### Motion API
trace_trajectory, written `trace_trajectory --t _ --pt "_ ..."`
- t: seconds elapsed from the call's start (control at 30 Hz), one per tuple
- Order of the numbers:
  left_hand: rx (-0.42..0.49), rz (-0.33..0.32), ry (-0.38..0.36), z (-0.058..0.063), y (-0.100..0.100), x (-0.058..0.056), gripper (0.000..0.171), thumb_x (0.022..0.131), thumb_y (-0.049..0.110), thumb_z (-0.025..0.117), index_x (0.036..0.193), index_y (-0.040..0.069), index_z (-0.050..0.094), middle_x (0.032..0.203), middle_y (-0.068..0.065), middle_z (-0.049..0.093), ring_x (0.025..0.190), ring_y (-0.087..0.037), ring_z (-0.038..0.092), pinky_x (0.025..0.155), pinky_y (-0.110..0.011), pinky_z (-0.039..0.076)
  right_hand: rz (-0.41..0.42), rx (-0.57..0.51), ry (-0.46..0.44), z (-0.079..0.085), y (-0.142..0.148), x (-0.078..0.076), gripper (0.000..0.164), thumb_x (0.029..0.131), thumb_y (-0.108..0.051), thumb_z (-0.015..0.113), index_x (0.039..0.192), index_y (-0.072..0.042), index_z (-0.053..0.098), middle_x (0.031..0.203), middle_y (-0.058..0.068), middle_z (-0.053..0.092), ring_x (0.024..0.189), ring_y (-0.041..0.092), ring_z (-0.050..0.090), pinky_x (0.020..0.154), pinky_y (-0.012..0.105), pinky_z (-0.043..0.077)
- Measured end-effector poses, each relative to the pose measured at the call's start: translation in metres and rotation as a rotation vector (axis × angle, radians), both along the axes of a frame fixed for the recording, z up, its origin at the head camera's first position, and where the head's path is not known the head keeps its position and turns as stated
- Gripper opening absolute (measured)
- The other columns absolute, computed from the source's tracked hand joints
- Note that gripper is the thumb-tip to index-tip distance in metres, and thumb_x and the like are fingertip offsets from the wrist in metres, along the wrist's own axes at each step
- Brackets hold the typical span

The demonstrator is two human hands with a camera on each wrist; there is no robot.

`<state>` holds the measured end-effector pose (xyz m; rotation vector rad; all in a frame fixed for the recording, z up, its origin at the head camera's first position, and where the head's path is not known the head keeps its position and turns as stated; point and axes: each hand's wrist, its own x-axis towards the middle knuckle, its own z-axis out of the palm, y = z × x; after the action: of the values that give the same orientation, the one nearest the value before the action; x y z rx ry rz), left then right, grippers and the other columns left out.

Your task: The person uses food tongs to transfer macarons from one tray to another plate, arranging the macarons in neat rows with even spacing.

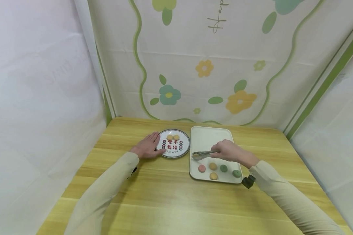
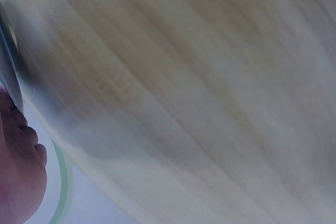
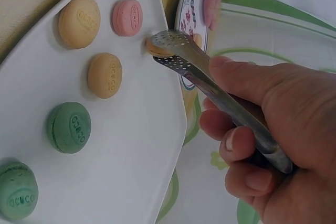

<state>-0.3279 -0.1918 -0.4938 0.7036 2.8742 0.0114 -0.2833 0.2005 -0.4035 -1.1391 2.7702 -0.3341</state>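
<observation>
My right hand (image 1: pixel 227 150) grips metal tongs (image 3: pixel 226 100) over the left side of the white tray (image 1: pixel 210 136). Between the perforated tips sits a yellow macaron (image 3: pixel 158 51), partly covered by them. Left of the tray is a round plate (image 1: pixel 184 137) with red characters and a dark rim. Two yellow macarons (image 1: pixel 173 137) lie side by side near its far edge. With fingers extended, my left hand (image 1: pixel 147 145) rests at the plate's left rim, the thumb along its near side. Only part of that hand shows in the left wrist view.
On the tray's near part lie a pink macaron (image 3: pixel 127 18), two yellow macarons (image 3: pixel 105 75) and two green macarons (image 3: pixel 69 128). Tray and plate stand close together on the wooden table (image 1: pixel 164 195). A flower-printed cloth (image 1: pixel 179 65) rises behind, with pale cloth on both sides.
</observation>
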Motion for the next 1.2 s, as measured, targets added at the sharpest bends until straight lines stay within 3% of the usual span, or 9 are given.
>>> trace_trajectory --t 0.13,0.33,0.9,1.2 --pt "0.004 -0.003 0.003 0.0 0.0 0.0 0.102 0.092 0.077 0.021 0.156 -0.001 0.008 0.165 -0.021 0.005 0.154 -0.034 0.005 0.126 -0.044 0.011 0.01 -0.013 0.004 0.001 0.0 0.0 0.034 0.092 -0.024 0.068 0.063 -0.018 0.052 0.055 -0.013 0.035 0.05 0.001 0.029 0.05 0.017 0.028" --pt "0.005 -0.006 0.006 0.0 0.0 0.0 0.102 0.092 0.077 0.02 0.156 -0.001 0.008 0.165 -0.02 0.004 0.154 -0.034 0.005 0.126 -0.044 0.011 0.03 -0.029 0.044 0.003 -0.001 -0.002 0.029 0.091 -0.025 0.069 0.066 -0.018 0.058 0.055 -0.014 0.039 0.049 0.001 0.032 0.048 0.017 0.03" --pt "-0.015 0.004 -0.007 -0.001 0.0 0.0 0.101 0.093 0.076 0.02 0.156 -0.001 0.005 0.165 -0.019 0.002 0.154 -0.033 0.003 0.126 -0.044 0.01 0.045 -0.076 0.058 0.013 -0.021 -0.012 0.031 0.092 -0.025 0.068 0.065 -0.019 0.055 0.055 -0.014 0.039 0.049 0.002 0.035 0.05 0.018 0.032" --pt "-0.004 0.0 0.001 0.001 0.001 0.003 0.1 0.094 0.075 0.024 0.156 -0.002 0.008 0.165 -0.021 0.006 0.154 -0.035 0.006 0.126 -0.045 0.011 -0.015 -0.097 0.019 0.007 -0.041 -0.02 0.03 0.093 -0.028 0.066 0.066 -0.018 0.057 0.055 -0.012 0.041 0.05 0.004 0.038 0.049 0.02 0.033"
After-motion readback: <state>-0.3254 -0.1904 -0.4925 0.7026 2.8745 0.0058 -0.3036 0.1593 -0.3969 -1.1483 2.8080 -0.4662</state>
